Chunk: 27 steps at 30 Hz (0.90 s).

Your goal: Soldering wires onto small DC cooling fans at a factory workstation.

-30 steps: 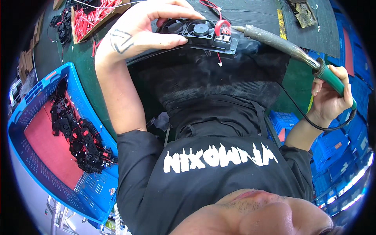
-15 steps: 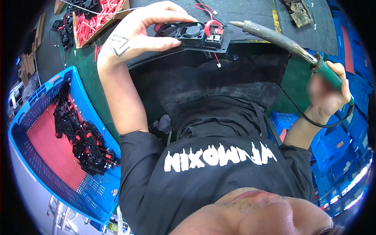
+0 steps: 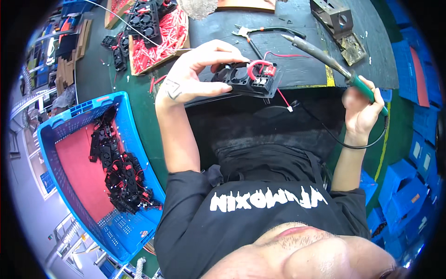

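Observation:
My left hand (image 3: pixel 195 74) grips a black twin-fan unit (image 3: pixel 246 80) by its left end, fingers above and thumb below. A thick red wire (image 3: pixel 253 69) loops over the unit's right end, beside a small red part and pale terminals. Thin red leads trail from it, one ending in a white plug (image 3: pixel 290 109). In my right hand (image 3: pixel 361 109) is a soldering iron (image 3: pixel 320 55), held by its green handle. Its tip points up and left, above the bench and apart from the fan unit. A black cord hangs from the handle.
Pliers (image 3: pixel 265 32) lie on the dark bench (image 3: pixel 209 28) beyond the fan unit. A cardboard tray (image 3: pixel 160 46) holds many red pieces, with more fan units on it. A metal stand (image 3: pixel 332 18) is at back right. Left, a blue crate (image 3: pixel 125 107) holds wired black fan units.
The whole view has shifted, so more of the bench shows, including the pliers. The fan unit is tilted differently in my left hand. The iron remains in my right hand.

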Each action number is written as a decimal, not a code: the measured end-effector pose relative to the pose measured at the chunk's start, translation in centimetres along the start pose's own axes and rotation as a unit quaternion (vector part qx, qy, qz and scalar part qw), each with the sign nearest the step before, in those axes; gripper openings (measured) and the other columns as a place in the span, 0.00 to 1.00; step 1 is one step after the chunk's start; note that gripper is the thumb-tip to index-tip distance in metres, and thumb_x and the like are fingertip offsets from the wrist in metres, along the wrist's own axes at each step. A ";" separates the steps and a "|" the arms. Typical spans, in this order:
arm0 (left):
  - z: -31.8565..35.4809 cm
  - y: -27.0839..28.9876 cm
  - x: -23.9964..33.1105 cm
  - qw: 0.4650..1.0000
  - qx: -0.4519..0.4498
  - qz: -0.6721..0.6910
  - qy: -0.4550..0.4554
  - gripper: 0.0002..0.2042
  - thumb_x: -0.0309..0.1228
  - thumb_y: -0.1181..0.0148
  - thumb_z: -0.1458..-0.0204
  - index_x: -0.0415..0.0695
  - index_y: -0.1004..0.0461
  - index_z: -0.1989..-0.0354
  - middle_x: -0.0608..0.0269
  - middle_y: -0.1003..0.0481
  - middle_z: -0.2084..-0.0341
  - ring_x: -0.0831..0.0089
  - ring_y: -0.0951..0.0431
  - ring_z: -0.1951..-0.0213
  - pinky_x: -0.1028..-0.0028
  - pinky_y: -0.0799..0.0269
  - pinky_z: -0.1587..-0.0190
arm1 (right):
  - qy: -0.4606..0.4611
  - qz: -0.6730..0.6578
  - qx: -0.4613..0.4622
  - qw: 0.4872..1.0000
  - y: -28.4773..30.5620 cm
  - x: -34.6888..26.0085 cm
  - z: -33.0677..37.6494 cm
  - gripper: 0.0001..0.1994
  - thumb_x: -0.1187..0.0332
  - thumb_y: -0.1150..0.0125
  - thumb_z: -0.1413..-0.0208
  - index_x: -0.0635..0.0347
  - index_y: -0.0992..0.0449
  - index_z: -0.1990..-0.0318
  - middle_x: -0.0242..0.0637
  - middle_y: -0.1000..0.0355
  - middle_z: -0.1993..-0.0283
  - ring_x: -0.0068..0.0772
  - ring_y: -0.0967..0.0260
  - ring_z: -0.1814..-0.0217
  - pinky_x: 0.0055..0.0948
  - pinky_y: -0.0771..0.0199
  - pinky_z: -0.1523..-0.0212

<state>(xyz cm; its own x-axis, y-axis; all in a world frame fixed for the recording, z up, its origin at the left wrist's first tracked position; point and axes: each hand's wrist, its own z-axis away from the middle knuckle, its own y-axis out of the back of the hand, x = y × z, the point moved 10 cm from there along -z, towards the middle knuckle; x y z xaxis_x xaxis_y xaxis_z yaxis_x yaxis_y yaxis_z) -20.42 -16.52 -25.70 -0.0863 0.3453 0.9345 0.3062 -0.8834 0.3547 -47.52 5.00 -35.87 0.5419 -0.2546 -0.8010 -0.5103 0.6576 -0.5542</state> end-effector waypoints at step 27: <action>13.8 10.1 6.0 0.817 0.546 -0.178 0.053 0.21 0.25 0.29 0.59 0.38 0.24 0.54 0.63 0.27 0.54 0.74 0.26 0.60 0.76 0.30 0.57 | 0.017 -0.019 -0.072 0.997 -6.9 2.3 -3.7 0.23 0.53 0.59 0.33 0.67 0.28 0.50 0.49 0.24 0.65 0.34 0.26 0.71 0.30 0.24 0.69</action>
<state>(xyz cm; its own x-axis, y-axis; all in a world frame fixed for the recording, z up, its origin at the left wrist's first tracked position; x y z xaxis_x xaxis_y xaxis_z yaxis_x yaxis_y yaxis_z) -4.78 -18.97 -16.90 -0.4182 0.4379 0.7958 0.9020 0.0971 0.4206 -45.18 -2.73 -34.75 0.5400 -0.3030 -0.7853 -0.5823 0.5392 -0.6085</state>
